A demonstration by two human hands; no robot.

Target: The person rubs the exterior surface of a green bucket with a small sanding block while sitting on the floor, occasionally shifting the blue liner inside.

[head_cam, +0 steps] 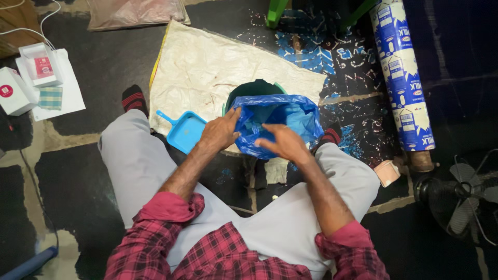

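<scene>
A blue plastic bag (pixel 290 116) is draped over the mouth of a small green bin (pixel 254 88) on the floor between my knees. My left hand (pixel 220 130) grips the bag's left edge near the bin rim. On the near side of the bag, my right hand (pixel 282 142) rests with fingers spread, pinching the plastic. I sit on the floor in grey trousers and a red checked shirt.
A blue dustpan (pixel 185 130) lies left of the bin on a pale sack (pixel 207 67). A printed blue-and-white film roll (pixel 404 78) lies at right, a fan (pixel 461 199) at lower right. White boxes and paper (pixel 41 78) sit far left.
</scene>
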